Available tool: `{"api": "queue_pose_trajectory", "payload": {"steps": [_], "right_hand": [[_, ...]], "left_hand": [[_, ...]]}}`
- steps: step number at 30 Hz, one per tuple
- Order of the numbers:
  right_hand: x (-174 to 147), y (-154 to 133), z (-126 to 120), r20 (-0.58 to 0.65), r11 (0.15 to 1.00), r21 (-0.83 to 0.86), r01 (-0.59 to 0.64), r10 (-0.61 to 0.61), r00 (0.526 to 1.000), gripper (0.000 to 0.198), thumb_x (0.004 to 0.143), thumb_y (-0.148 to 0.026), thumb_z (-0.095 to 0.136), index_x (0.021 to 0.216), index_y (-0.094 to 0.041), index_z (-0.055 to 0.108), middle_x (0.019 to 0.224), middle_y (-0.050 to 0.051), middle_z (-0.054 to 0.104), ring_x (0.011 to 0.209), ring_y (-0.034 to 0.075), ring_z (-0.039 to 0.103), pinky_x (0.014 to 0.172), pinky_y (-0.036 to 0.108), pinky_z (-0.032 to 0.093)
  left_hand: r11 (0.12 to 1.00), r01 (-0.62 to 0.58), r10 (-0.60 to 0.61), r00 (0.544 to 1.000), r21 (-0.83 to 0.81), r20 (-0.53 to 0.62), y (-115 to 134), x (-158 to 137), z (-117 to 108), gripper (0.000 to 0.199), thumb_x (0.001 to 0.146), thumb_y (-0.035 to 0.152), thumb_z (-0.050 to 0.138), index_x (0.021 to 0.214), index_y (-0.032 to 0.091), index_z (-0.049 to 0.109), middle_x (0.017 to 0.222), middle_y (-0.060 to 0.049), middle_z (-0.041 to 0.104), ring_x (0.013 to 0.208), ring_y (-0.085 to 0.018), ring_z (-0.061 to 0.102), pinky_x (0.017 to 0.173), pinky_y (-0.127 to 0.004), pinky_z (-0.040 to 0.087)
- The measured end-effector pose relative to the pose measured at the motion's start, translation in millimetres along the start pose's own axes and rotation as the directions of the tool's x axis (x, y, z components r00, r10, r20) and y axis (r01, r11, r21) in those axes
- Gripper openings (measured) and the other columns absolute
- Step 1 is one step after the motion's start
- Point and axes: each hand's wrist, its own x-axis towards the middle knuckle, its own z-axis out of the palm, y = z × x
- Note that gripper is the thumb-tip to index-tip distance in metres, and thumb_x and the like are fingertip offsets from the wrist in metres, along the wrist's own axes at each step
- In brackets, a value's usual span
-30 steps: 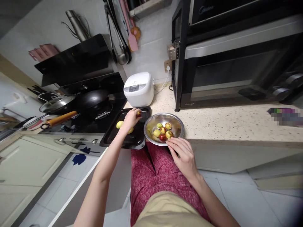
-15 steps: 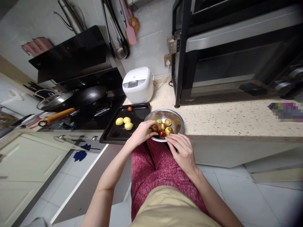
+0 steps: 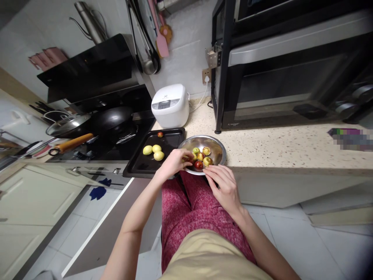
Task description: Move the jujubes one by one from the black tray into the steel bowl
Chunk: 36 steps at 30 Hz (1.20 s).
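Note:
A shallow metal bowl [image 3: 219, 144] sits at the counter's front edge, holding several jujubes [image 3: 201, 156] in mixed red-brown and yellow-green. My left hand [image 3: 175, 161] reaches over its left side, thumb and fingers closed around a reddish jujube [image 3: 192, 158] that they partly hide. At the front right of the bowl, my right hand [image 3: 223, 182] has its fingertips on the rim, with the thumb below. Left of the bowl lies a black baking tray [image 3: 140, 165]. On it are three pale green jujubes [image 3: 158, 155] in a cluster and one red jujube [image 3: 160, 134] near the back.
Behind the tray stands a white rice cooker [image 3: 170, 105]. A wok [image 3: 112, 120] and a lidded pan [image 3: 70, 123] with an orange handle occupy the stove at left. To the right, a black oven [image 3: 279, 85] rises from the speckled counter [image 3: 276, 149]. A drawer front [image 3: 116, 225] juts out below the tray.
My left hand's fingers have shifted slightly in the bowl, covering more of the red jujube beneath them. My right hand stays at the rim. The tray's jujubes have not moved.

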Motion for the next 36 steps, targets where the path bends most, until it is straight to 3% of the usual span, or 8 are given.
{"api": "queue_pose_trajectory", "payload": {"steps": [6,10,16,20,23,29,36], "right_hand": [[-0.9,0.7,0.8,0.002,1.000,0.003,-0.008,0.008,1.000,0.029,0.099,-0.012,0.060,0.119,-0.028,0.075,0.109,0.004,0.081,0.103,0.022,0.076,0.102,0.049,0.056],[-0.8,1.3,0.3,0.010,1.000,-0.008,0.011,-0.010,1.000,0.028,0.099,-0.011,0.060,0.119,-0.027,0.074,0.110,0.004,0.080,0.105,0.022,0.075,0.103,0.048,0.055],[-0.9,2.6,-0.7,0.012,1.000,0.004,0.015,-0.015,1.000,0.030,0.098,-0.010,0.061,0.120,-0.027,0.073,0.113,0.004,0.080,0.106,0.022,0.074,0.104,0.048,0.055],[-1.2,2.8,-0.5,-0.002,1.000,0.013,0.017,-0.017,1.000,0.028,0.097,-0.009,0.063,0.118,-0.025,0.073,0.111,0.005,0.080,0.105,0.021,0.074,0.104,0.047,0.055],[-1.3,2.6,0.1,-0.008,1.000,0.010,0.027,-0.027,1.000,0.027,0.097,-0.009,0.064,0.117,-0.024,0.073,0.111,0.005,0.080,0.105,0.021,0.074,0.104,0.047,0.054],[-1.0,3.5,1.3,-0.010,0.999,-0.010,0.049,-0.049,0.999,0.027,0.097,-0.007,0.064,0.117,-0.022,0.072,0.111,0.005,0.080,0.106,0.020,0.074,0.104,0.045,0.054],[0.3,6.3,0.1,-0.013,0.998,-0.009,0.060,-0.060,0.998,0.028,0.096,-0.006,0.064,0.118,-0.022,0.072,0.111,0.004,0.079,0.106,0.020,0.074,0.104,0.045,0.055]], "left_hand": [[0.994,0.040,-0.039,0.999,0.103,-0.016,-1.8,6.2,6.8,0.025,0.077,0.003,0.079,0.098,0.017,0.077,0.098,-0.007,0.080,0.089,-0.023,0.078,0.082,-0.030,0.062],[0.997,0.023,-0.019,0.999,0.076,-0.042,-4.4,6.4,10.9,0.022,0.080,0.004,0.077,0.097,0.017,0.076,0.097,-0.007,0.079,0.087,-0.021,0.077,0.080,-0.028,0.062],[0.997,0.025,-0.010,0.982,0.077,-0.190,-16.2,3.7,-6.3,0.015,0.089,0.014,0.072,0.103,0.017,0.075,0.105,-0.009,0.077,0.095,-0.022,0.075,0.082,-0.031,0.062],[0.952,0.202,-0.135,0.952,0.232,-0.274,-49.8,13.9,-31.7,0.024,0.094,0.014,0.065,0.117,0.017,0.072,0.121,-0.010,0.073,0.109,-0.023,0.071,0.096,-0.035,0.059],[0.820,0.427,-0.349,0.901,0.380,-0.258,-87.1,27.6,-51.0,0.037,0.095,0.013,0.062,0.131,0.017,0.067,0.141,-0.013,0.064,0.125,-0.026,0.064,0.109,-0.038,0.052],[0.723,0.536,-0.483,0.843,0.435,-0.237,-143.7,57.2,-73.1,0.035,0.092,0.010,0.059,0.125,0.012,0.070,0.133,-0.018,0.067,0.122,-0.028,0.066,0.108,-0.037,0.051],[0.704,0.548,-0.512,0.832,0.452,-0.212,-163.2,75.2,-72.1,0.030,0.087,0.010,0.064,0.115,0.013,0.074,0.121,-0.017,0.070,0.107,-0.027,0.071,0.098,-0.036,0.056]]}}
